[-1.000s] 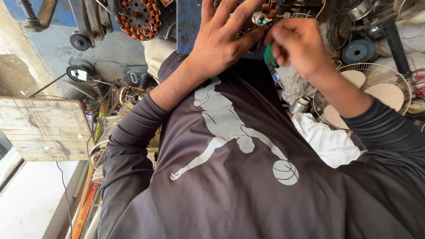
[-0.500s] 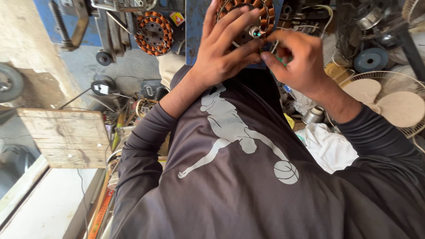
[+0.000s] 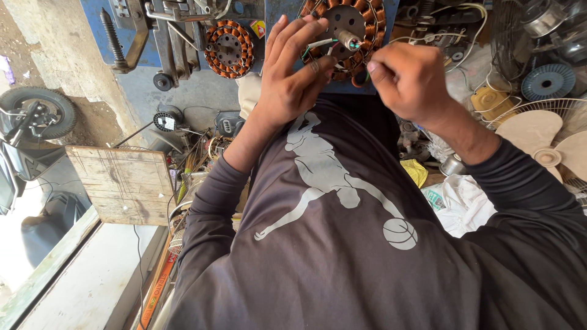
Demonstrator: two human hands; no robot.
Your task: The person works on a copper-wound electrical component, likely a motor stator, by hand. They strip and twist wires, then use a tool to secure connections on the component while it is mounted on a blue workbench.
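Left hand (image 3: pixel 293 79): fingers spread, tips steadying thin wires (image 3: pixel 324 44).
Right hand (image 3: pixel 411 78): pinched closed on wires near stator edge.
Stator (image 3: pixel 358 30): held up before chest; likely heavy, rigid; copper windings fragile, grip by metal core.
Beyond: second stator (image 3: pixel 228 47), fan blades (image 3: pixel 538 131).

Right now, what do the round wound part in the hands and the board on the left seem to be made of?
Wound stator: seemingly copper wire coils, glossy orange-brown, around a dull grey metal centre. Board: bare wood, pale, with visible grain and scratches.
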